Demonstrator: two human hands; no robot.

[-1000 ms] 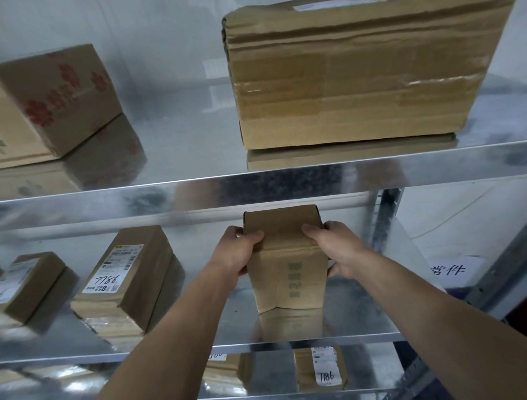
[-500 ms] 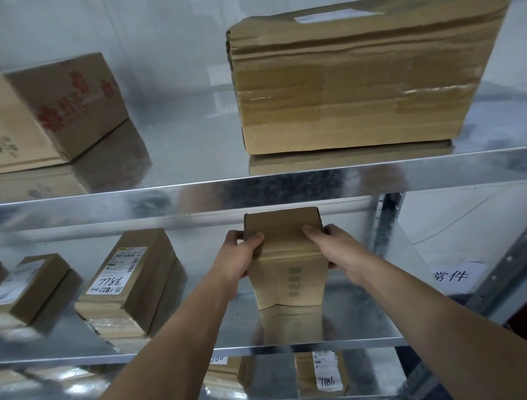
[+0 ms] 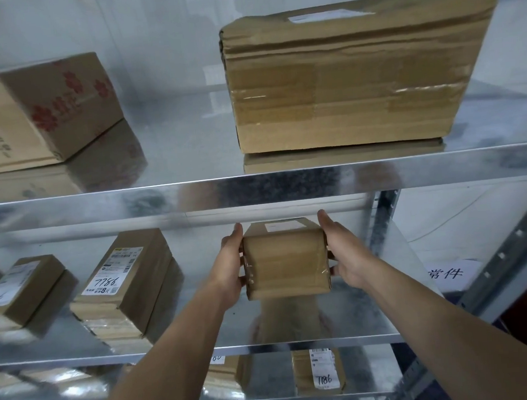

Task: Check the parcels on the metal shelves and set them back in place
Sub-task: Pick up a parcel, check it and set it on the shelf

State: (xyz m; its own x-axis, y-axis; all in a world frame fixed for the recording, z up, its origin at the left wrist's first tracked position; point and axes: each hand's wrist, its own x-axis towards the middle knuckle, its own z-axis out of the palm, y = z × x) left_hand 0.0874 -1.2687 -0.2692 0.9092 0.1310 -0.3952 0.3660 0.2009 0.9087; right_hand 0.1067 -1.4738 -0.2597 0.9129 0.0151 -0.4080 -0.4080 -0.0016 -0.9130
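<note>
Covering parcel [image 3: 286, 261] sides, left hand [image 3: 229, 265], right hand [image 3: 350, 256]

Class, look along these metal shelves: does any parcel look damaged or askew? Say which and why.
The large cardboard box on the top shelf is crumpled and creased along its upper edge. The red-flowered box at that shelf's left sits turned at an angle to the front edge.

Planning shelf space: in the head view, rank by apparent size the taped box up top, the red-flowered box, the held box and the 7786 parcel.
1. taped box
2. red-flowered box, cut off at the frame's left edge
3. 7786 parcel and held box: look alike, not ranked.
</note>
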